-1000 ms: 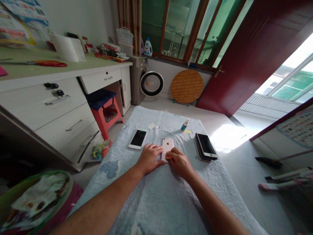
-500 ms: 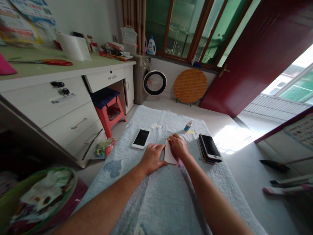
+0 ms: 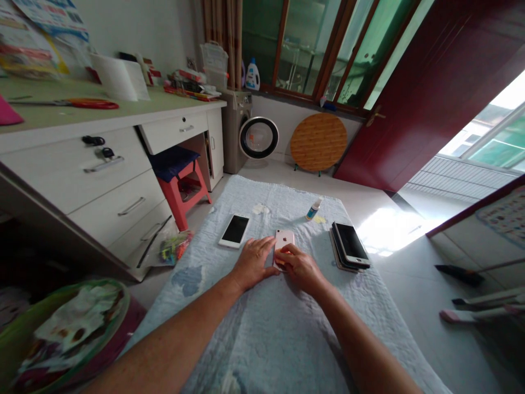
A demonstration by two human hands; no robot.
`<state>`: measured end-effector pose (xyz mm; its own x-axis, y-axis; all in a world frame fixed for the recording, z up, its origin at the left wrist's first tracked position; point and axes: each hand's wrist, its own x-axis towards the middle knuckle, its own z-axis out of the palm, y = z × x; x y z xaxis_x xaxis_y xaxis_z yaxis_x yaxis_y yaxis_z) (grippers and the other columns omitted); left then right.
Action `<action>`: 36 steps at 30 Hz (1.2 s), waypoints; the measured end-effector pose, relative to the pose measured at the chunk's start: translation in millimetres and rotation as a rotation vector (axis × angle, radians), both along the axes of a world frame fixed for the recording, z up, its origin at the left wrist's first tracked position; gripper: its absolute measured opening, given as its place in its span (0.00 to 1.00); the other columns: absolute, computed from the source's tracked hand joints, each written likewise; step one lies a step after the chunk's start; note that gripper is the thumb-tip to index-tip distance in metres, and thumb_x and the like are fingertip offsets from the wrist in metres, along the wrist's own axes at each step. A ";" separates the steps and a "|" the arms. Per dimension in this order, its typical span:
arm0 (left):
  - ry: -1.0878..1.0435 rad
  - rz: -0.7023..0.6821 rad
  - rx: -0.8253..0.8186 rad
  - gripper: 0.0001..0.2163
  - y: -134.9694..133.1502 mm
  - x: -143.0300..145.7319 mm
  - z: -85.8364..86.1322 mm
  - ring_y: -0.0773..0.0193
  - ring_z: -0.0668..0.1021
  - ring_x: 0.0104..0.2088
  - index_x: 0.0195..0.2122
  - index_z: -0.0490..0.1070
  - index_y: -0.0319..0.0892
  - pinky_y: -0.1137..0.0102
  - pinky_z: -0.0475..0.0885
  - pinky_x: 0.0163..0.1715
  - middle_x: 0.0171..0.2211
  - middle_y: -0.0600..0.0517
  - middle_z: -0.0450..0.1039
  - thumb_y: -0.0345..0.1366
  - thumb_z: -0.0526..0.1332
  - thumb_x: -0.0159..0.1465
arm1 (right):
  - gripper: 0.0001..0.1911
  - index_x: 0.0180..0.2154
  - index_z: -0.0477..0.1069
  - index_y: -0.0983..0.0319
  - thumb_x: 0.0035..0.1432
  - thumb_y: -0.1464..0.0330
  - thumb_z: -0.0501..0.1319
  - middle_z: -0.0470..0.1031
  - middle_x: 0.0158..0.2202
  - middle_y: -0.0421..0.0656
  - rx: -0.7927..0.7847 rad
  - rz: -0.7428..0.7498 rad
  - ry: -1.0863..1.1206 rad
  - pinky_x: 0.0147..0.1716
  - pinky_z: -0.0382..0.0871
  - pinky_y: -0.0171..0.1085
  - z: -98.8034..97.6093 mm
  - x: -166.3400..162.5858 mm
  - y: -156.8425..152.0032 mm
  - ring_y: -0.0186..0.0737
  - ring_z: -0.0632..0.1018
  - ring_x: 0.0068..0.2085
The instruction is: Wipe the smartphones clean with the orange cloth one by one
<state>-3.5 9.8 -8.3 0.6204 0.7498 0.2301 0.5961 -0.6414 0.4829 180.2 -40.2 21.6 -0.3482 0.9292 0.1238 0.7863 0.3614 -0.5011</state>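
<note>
A rose-gold phone (image 3: 285, 238) lies face down on the cloth-covered table, its apple logo and camera showing at the far end. My left hand (image 3: 256, 261) rests along the phone's left edge, fingers stretched out and thumb near its lower end. My right hand (image 3: 298, 267) is closed over the lower part of the phone's back, fingertips pressed together. A small orange patch shows at those fingertips, but what they hold is hidden. A white phone (image 3: 233, 231) lies screen up to the left. Beyond my right hand stands a small spray bottle (image 3: 314, 209).
A stack of phones (image 3: 350, 244) sits at the right on the pale blue tablecloth (image 3: 262, 334). At lower left is a basket (image 3: 133, 312) with crumpled tissues. A red stool (image 3: 182, 186) stands by the white desk (image 3: 118, 158); a washing machine (image 3: 235, 131) has its door open.
My right hand has slid from the phone's far end down toward its near end, uncovering the logo. My left hand stays at the left edge. The view shifted slightly.
</note>
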 end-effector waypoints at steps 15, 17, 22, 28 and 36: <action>0.024 -0.041 0.044 0.26 0.2 0.0 5.3 0.50 0.71 0.55 0.53 0.71 0.46 0.54 0.60 0.57 0.56 0.48 0.71 0.49 0.69 0.56 | 0.15 0.43 0.76 0.58 0.64 0.71 0.52 0.72 0.45 0.44 0.035 -0.151 0.032 0.40 0.67 0.30 -8.6 21.5 -2.0 0.33 0.76 0.39; 0.029 -0.042 0.044 0.26 0.5 0.2 4.7 0.50 0.70 0.55 0.54 0.70 0.46 0.54 0.59 0.57 0.57 0.48 0.70 0.49 0.68 0.56 | 0.15 0.45 0.75 0.57 0.66 0.69 0.50 0.72 0.46 0.44 0.043 -0.198 -0.020 0.39 0.67 0.30 -8.4 18.5 2.4 0.34 0.76 0.39; 0.041 -0.047 0.042 0.27 1.0 0.4 4.4 0.50 0.70 0.56 0.55 0.69 0.46 0.54 0.58 0.58 0.58 0.47 0.69 0.50 0.67 0.57 | 0.18 0.54 0.69 0.55 0.68 0.66 0.48 0.69 0.54 0.45 0.030 -0.285 -0.157 0.41 0.69 0.32 -7.5 11.0 7.9 0.38 0.76 0.45; 0.036 -0.057 0.063 0.27 1.7 0.2 2.5 0.50 0.70 0.55 0.55 0.69 0.46 0.55 0.59 0.56 0.57 0.47 0.70 0.51 0.67 0.57 | 0.18 0.54 0.70 0.56 0.67 0.68 0.50 0.69 0.55 0.45 0.038 -0.192 -0.116 0.48 0.67 0.34 -6.7 9.0 8.0 0.39 0.74 0.50; -0.009 -0.069 0.092 0.25 2.3 -0.1 -0.9 0.51 0.71 0.53 0.53 0.70 0.44 0.56 0.61 0.55 0.55 0.46 0.72 0.55 0.62 0.60 | 0.13 0.41 0.76 0.58 0.61 0.75 0.54 0.74 0.46 0.42 0.014 0.069 0.074 0.44 0.67 0.31 2.1 4.8 -14.5 0.35 0.76 0.43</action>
<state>-3.6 12.1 -9.2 0.6678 0.6807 0.3012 0.5448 -0.7227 0.4253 185.1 -54.7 23.7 -0.4012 0.9011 0.1644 0.7201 0.4212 -0.5514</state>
